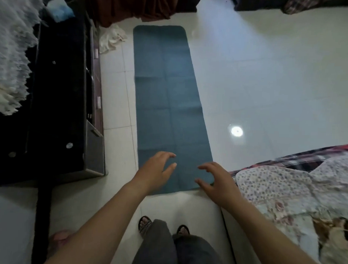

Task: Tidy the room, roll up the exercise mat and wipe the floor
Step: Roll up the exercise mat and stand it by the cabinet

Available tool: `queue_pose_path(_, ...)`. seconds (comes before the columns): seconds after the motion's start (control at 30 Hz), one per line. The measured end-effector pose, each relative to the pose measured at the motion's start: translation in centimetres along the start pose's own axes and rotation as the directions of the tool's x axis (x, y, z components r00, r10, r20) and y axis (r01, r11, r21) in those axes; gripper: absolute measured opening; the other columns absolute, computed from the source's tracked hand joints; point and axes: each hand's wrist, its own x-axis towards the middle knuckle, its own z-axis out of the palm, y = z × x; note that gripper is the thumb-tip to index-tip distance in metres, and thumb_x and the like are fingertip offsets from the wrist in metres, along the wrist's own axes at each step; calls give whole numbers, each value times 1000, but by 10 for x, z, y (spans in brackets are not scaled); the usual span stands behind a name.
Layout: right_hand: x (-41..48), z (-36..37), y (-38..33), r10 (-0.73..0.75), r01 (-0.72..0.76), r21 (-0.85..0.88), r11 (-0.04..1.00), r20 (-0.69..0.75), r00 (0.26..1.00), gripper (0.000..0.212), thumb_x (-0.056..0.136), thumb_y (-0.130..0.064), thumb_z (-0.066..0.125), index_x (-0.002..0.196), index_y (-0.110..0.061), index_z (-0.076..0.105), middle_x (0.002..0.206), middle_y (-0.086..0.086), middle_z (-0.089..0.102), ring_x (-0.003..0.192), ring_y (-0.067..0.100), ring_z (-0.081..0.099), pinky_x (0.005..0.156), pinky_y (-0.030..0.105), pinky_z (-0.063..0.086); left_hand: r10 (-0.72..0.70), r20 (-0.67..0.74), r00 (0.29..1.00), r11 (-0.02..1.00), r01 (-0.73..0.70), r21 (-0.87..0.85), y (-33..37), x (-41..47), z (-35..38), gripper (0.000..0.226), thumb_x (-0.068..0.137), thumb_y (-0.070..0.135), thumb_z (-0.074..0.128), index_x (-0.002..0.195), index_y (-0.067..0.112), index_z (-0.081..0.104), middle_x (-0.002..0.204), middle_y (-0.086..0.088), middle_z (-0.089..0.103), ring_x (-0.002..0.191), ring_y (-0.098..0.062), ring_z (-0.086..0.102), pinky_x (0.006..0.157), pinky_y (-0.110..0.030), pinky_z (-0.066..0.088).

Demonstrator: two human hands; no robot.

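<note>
Exercise mat [166, 96]: lies flat and fully unrolled on the tiled floor [259, 85], running away from the person; its near edge is just ahead of the sandalled feet. Fold creases cross its surface.
Left hand [156, 167]: held out over the near end of the mat, fingers spread and loosely bent, gripping nothing.
Right hand [216, 181]: held out over the near right corner, fingers likewise spread and bent, gripping nothing. Contact with the mat cannot be confirmed for either hand.
Step in hand (judged): reaching for the near edge to begin the roll.
Risk, skewed roll: the hands sit close together and off-centre. An uneven first turn would likely cone the roll to one side.
Risk, loose core: the creases may resist a tight first turn, so the roll could spring open.
Risk, slipping: the floor is glossy. Pushing forward could slide the mat rather than roll it.
Risk, obstruction left: a dark cabinet [59, 108] stands near the mat's left edge, and a drifting roll could catch it.
Risk, obstruction right: floral bedding [281, 187] lies just beside the near right corner and may snag.
Risk, far end: a white cloth [111, 38] lies near the far left corner and could be caught up.
</note>
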Motion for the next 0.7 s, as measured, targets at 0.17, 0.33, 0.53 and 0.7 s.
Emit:
queue_pose_path(0.17,14,-17,37,5,-2,39,999,-68,998,34,82,-30,68,112,-18,59,112,-5,57,98,2,48,85,14,34,11,26,1000,999,-12,38,13,30,22,38,96,35,44,132,22,45,139,5,44,126,-12,42,101,-23,31)
queue_pose_path(0.33,40,-9,86,12,-10,85,996,-26,1000,34,83,-33,67,113,-19,58,113,-6,57,99,4,50,86,16,36,-39,32,999,996,36,75,8,57,60,38,96,35,43,132,23,44,139,5,45,126,-12,43,100,-23,33)
queue_pose_path(0.53,85,60,155,-15,12,69,998,40,999,35,84,-33,65,115,-19,57,115,-5,56,96,1,46,83,14,34,-76,58,995,989,68,129,-46,116,141,38,96,35,43,132,22,44,139,2,46,125,-15,44,101,-29,37)
queue_pose_path(0.7,138,166,240,42,-41,92,995,-11,999,34,83,-31,67,113,-17,59,114,-1,58,99,10,53,82,18,36,-95,58,994,982,84,167,-142,175,210,38,96,33,45,132,20,44,138,0,46,125,-17,44,99,-29,36)
